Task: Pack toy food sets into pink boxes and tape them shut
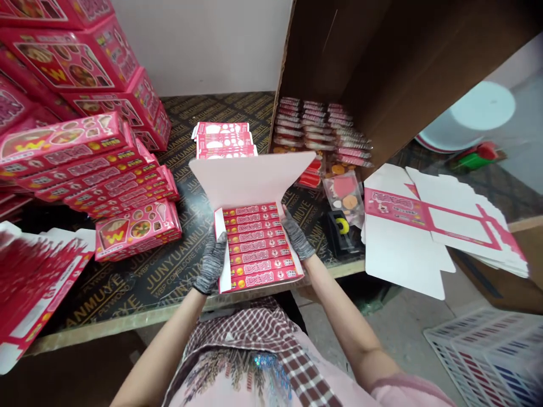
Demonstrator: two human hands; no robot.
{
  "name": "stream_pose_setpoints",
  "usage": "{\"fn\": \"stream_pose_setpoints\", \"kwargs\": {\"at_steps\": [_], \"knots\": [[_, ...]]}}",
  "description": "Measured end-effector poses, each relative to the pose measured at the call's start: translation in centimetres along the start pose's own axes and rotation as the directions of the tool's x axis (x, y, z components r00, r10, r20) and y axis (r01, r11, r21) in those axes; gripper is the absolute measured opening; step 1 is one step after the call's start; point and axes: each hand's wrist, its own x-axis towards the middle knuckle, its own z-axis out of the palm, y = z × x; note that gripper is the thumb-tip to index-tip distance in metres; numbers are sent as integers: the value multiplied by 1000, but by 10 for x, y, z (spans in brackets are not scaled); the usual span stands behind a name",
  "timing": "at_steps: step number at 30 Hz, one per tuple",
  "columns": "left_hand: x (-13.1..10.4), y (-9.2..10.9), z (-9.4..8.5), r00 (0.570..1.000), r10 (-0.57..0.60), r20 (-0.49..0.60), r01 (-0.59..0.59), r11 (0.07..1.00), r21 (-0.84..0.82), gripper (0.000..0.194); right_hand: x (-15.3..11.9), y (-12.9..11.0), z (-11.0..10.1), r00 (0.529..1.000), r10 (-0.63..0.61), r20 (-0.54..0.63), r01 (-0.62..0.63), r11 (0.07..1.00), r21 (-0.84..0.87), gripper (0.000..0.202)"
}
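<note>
In front of me at the table's near edge is a display box (224,265), its white lid raised away from me. Inside it a row of small pink boxes (258,249) stands packed tightly, narrow printed sides up. My left hand (212,263), in a grey striped glove, grips the display box's left wall, with the thumb at the rim. At the right wall, my right hand (298,236) in a matching glove holds the other side; most of its fingers are hidden by the box. Behind the lid stand more small pink boxes (224,138).
Stacked pink boxes (80,62) rise at left, above flat folded cartons (38,288). A large brown carton (382,62) lies open at the back right with wrapped packets (314,124). Nearby are a tape dispenser (343,232), unfolded box blanks (403,249) and a plastic crate (487,350).
</note>
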Motion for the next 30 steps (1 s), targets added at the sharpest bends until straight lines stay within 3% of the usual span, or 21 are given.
{"fn": "stream_pose_setpoints", "kwargs": {"at_steps": [3,5,7,8,10,12,14,16,19,22,26,30], "knots": [[12,-4,10,992,-85,92,96,988,-118,77,5,1,20,974,220,48,-221,975,17,86],[33,-5,3,993,3,115,14,989,-145,95,16,-4,18,966,229,124,-238,969,62,94],[57,-6,-11,976,169,134,-151,980,-132,106,29,-9,12,979,149,140,-171,973,157,98],[69,-7,-20,958,249,145,-233,965,-116,102,35,-11,10,987,113,111,-134,970,204,95],[88,-7,-39,920,349,176,-337,937,-97,70,39,-13,7,997,73,40,-81,963,257,77],[102,-2,-57,875,407,264,-398,913,-87,42,36,-14,6,997,63,43,-72,962,263,61],[109,9,-66,808,439,392,-468,883,-24,38,29,-14,3,996,31,83,-49,971,236,63],[107,21,-63,768,433,472,-548,826,134,40,17,-13,-3,996,-50,75,38,988,152,62],[81,30,-41,781,399,480,-592,718,367,52,-11,-10,-14,973,-219,75,224,972,-65,48],[25,22,-26,746,415,521,-658,583,476,61,-58,-8,-24,920,-324,220,370,903,-219,42],[-51,3,-39,685,509,522,-728,513,455,48,-114,-10,-36,875,-303,377,447,804,-392,60],[-79,-1,-54,665,568,485,-747,517,418,41,-124,-18,-44,850,-288,442,495,725,-479,70]]}}
